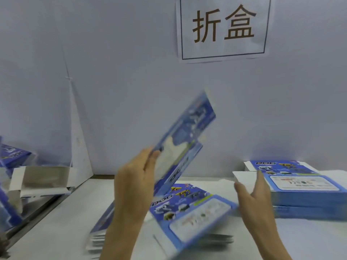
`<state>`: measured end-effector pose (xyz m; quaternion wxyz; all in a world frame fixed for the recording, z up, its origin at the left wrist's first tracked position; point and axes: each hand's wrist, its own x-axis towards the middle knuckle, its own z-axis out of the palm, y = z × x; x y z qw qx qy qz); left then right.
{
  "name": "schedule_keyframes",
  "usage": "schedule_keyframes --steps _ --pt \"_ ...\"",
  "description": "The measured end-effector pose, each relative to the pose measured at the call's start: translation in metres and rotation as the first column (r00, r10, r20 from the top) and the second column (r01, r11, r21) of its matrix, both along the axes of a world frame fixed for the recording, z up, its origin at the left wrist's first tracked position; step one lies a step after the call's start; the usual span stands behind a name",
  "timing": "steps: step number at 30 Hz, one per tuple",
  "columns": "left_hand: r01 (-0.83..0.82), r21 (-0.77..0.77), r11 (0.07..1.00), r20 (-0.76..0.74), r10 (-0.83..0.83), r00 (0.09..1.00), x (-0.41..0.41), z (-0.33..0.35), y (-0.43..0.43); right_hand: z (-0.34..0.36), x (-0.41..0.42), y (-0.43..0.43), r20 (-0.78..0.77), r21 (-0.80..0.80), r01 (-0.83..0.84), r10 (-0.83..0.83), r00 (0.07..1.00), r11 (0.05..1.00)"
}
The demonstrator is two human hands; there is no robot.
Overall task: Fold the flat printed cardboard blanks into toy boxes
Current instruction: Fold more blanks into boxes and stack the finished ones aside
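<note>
Nearest the lens, two bare forearms rise from the bottom edge over a loose pile of flat blanks [195, 212], blue-printed with toy dogs and fanned out on the table.

Behind everything stands a pale wall [112, 72], which turns a corner at the left. A white paper sign [223, 27] with two large dark characters is fixed high on it. The white table [309, 239] runs up to the foot of the wall. On its right side sits a neat stack of blanks [304, 186], squared up and well apart from the loose pile. At the far left lie folded boxes [13, 158], one with its open white inside facing the camera.

The left hand [135, 177] grips a raised blank [185, 139] by its lower end, thumb on the near face and fingers curled behind. The blank tilts up and to the right, clear of the table and blurred. The right hand [253, 190] hangs above the pile's right edge with thumb and fingers spread apart, just beside a white flap [244, 178]. Whether it touches that flap cannot be told.
</note>
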<state>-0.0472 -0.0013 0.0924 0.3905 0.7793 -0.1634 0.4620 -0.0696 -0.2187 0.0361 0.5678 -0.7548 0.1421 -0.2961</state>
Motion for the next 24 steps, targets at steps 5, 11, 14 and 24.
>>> schedule_keyframes --steps 5,11,14,24 --pt "0.262 -0.474 0.841 0.024 -0.285 0.958 -0.01 0.01 0.003 0.018 -0.011 0.003 0.096 0.069 -0.146 0.139 0.986 0.987" --pt "0.386 -0.624 0.679 -0.099 -0.558 0.824 -0.008 0.005 -0.01 0.032 -0.023 0.017 0.205 0.157 -0.349 0.315 0.927 0.924" --pt "0.381 -0.625 0.682 -0.151 -0.583 0.798 -0.004 0.002 -0.012 0.033 -0.022 0.009 0.222 0.272 -0.318 0.262 0.939 0.908" --pt "0.331 -0.512 0.793 -0.269 -0.513 0.815 -0.01 0.0 -0.035 0.031 -0.024 0.017 0.29 0.18 -0.373 0.313 0.904 0.91"
